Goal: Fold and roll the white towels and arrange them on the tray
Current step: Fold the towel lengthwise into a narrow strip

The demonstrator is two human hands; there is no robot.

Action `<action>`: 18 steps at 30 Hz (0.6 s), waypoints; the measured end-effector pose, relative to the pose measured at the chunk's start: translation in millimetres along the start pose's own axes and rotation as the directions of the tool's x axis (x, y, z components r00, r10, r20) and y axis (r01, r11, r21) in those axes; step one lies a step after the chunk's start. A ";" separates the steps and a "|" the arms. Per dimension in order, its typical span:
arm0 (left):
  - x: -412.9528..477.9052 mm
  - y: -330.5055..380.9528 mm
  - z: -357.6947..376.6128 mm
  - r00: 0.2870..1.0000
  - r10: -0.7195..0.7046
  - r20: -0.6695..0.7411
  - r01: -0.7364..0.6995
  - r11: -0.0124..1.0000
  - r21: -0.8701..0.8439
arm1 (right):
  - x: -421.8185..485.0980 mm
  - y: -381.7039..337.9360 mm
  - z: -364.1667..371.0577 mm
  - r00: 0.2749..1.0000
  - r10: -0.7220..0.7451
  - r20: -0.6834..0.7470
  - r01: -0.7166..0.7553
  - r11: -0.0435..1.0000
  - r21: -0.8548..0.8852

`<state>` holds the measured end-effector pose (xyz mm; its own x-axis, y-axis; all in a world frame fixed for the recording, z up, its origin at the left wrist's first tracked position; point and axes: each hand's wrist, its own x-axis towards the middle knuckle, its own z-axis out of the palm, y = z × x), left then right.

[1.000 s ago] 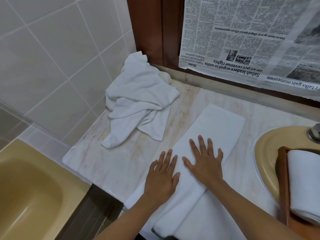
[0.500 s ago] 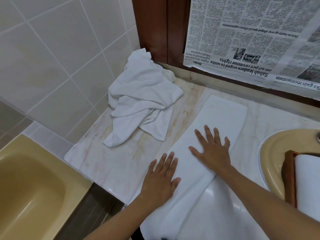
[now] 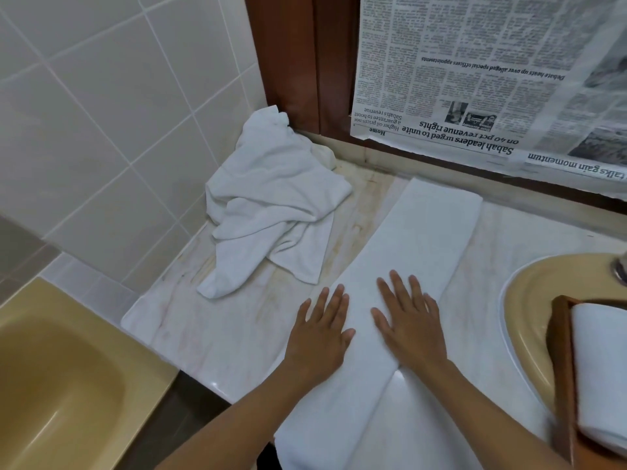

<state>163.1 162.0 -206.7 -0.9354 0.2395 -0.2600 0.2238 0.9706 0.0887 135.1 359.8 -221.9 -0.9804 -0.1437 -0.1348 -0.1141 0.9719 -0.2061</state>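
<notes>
Folded towel: a long white strip [image 3: 417,252] lies on the marble counter [image 3: 210,334]. It runs from the near edge, where its end seems to hang over, toward the newspaper [image 3: 475,72] at the back.
How it will handle: I judge it soft, light and limp. Lifted by one corner it would sag, and its layers could slide apart.
Where to take hold: the near end, both corners together, to start a tight roll.
My left hand [image 3: 319,337]: flat, fingers straight, pressing the strip's left edge and holding nothing.
My right hand [image 3: 410,327]: flat, fingers spread, palm down on the strip just beside the left, gripping nothing.
Other towels: a crumpled towel [image 3: 271,212] is heaped in the back-left corner, apart from the strip. A rolled towel [image 3: 600,368] lies on the wooden tray [image 3: 561,368], which sits on the sink [image 3: 522,320] at my right.
</notes>
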 end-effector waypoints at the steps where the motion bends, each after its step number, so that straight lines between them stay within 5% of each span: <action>1: -8.4 -0.6 5.4 1.000 -0.007 -0.012 0.007 1.000 -0.022 | 1.7 4.0 -0.6 1.000 -0.022 0.013 0.023 0.999 -0.023; 8: -77.7 -2.4 32.7 0.995 0.040 -0.096 -0.042 0.999 -0.024 | -0.3 -30.3 -5.1 0.997 0.081 0.007 -0.082 0.996 0.023; 13: -81.0 -7.6 33.0 0.994 0.044 -0.097 -0.050 0.997 -0.061 | -24.7 -54.9 21.4 0.994 -0.094 -0.061 0.095 0.995 0.007; 18: -49.2 -16.9 28.3 0.992 0.117 -0.054 -0.121 0.990 -0.077 | -5.1 -44.4 17.4 0.998 -0.020 -0.065 0.019 1.000 -0.018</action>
<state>213.1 134.5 -222.6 -0.9160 0.3500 -0.1959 0.3139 0.9296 0.1931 148.0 314.1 -228.9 -0.9862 -0.1511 -0.0677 -0.1358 0.9722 -0.1908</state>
